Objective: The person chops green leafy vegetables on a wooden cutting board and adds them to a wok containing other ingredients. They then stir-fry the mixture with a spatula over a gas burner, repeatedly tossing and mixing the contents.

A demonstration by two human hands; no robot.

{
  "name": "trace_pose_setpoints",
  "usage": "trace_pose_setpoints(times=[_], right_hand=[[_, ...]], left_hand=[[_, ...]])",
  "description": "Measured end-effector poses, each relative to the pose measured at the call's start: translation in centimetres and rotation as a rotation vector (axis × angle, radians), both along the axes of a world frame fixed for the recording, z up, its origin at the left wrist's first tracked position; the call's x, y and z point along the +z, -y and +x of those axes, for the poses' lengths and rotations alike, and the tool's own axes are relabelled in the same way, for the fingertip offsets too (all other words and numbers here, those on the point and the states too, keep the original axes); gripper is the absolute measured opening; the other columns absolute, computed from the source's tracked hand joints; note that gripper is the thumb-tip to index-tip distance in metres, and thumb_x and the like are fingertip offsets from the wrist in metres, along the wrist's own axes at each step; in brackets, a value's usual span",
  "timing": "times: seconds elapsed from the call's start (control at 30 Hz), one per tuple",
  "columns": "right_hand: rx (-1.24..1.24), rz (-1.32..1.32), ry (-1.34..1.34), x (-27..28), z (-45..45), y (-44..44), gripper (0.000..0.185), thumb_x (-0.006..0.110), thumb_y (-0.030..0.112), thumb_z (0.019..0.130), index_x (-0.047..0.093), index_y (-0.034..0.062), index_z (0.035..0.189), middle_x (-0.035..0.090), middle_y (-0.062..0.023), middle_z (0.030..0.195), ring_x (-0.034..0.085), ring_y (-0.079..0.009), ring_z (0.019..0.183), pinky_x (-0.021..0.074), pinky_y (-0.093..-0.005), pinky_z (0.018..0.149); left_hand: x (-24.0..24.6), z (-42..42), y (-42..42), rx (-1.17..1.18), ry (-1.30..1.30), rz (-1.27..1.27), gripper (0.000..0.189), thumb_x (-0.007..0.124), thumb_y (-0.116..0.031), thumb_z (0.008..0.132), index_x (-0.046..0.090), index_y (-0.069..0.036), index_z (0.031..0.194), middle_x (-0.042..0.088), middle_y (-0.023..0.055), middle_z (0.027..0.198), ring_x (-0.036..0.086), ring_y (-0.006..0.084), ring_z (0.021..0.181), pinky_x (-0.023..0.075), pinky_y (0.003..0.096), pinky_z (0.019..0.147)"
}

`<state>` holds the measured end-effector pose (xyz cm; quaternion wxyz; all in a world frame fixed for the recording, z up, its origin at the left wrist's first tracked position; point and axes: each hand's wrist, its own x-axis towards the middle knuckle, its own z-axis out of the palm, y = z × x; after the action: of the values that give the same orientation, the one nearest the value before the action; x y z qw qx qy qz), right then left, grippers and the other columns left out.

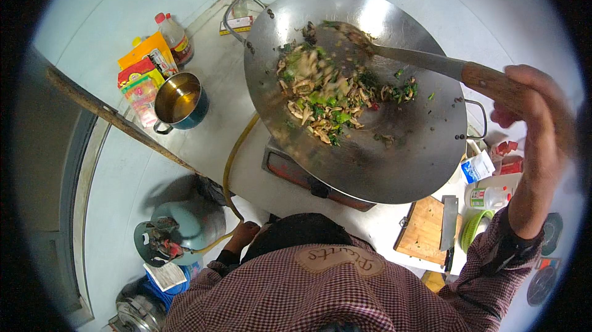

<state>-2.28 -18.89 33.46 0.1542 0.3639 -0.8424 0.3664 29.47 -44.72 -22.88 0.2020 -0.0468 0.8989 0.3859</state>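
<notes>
My right hand [532, 100] grips the wooden handle of a metal wok spatula [421, 58], whose blade rests among the food at the far side of a large steel wok [407, 160]. Sliced meat or mushroom pieces with chopped greens [323, 96] lie in the wok, some blurred by motion. The wok stands over a gas stove [286, 167]. My left hand [247, 232] is low beside my body, near the yellow gas hose; its fingers are partly hidden, and whether it holds anything is unclear.
A metal mug [181, 100] with yellowish liquid, seasoning packets [138, 77] and a bottle [178, 42] stand left of the wok. A cleaver [448, 223] lies on a wooden cutting board [423, 230] at lower right, by a green basket [471, 230]. A gas cylinder [203, 225] stands lower left.
</notes>
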Motion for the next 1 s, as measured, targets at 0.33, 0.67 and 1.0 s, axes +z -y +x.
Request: trace_pose_setpoints(times=[0.33, 0.67, 1.0], right_hand=[[-0.02, 0.089, 0.281, -3.6, -2.5, -0.7, 0.026, 0.062, 0.025, 0.081, 0.063, 0.0022, 0.094, 0.061, -0.0067, 0.072, 0.058, -0.0105, 0.06, 0.0485, -0.0215, 0.054], [-0.621, -0.009, 0.066, 1.0, -4.4, -8.3, 0.031, 0.056, 0.034, 0.084, 0.063, 0.0039, 0.092, 0.059, -0.0066, 0.06, 0.053, -0.0093, 0.045, 0.0417, -0.0205, 0.04], [-0.17, -0.254, 0.211, -3.6, -5.7, -4.3, 0.029, 0.059, 0.028, 0.083, 0.063, 0.0015, 0.095, 0.063, -0.0094, 0.069, 0.059, -0.0123, 0.053, 0.0466, -0.0216, 0.047]], left_hand=[[3.5, -1.7, 0.2, -0.088, -0.122, -0.041, 0.018, 0.047, -0.017, 0.08, 0.058, -0.003, 0.08, 0.06, 0.0142, 0.082, 0.058, 0.0319, 0.081, 0.0483, 0.0422, 0.068], [1.7, -1.4, -0.3, -0.305, -0.148, -0.208, 0.02, 0.053, -0.016, 0.074, 0.061, -0.003, 0.088, 0.062, 0.0149, 0.091, 0.059, 0.0307, 0.087, 0.0495, 0.0402, 0.073], [4.5, -2.2, 0.4, 0.041, -0.035, 0.1, 0.019, 0.049, -0.015, 0.08, 0.059, -0.002, 0.09, 0.06, 0.0176, 0.095, 0.056, 0.0324, 0.091, 0.0471, 0.0414, 0.077]])
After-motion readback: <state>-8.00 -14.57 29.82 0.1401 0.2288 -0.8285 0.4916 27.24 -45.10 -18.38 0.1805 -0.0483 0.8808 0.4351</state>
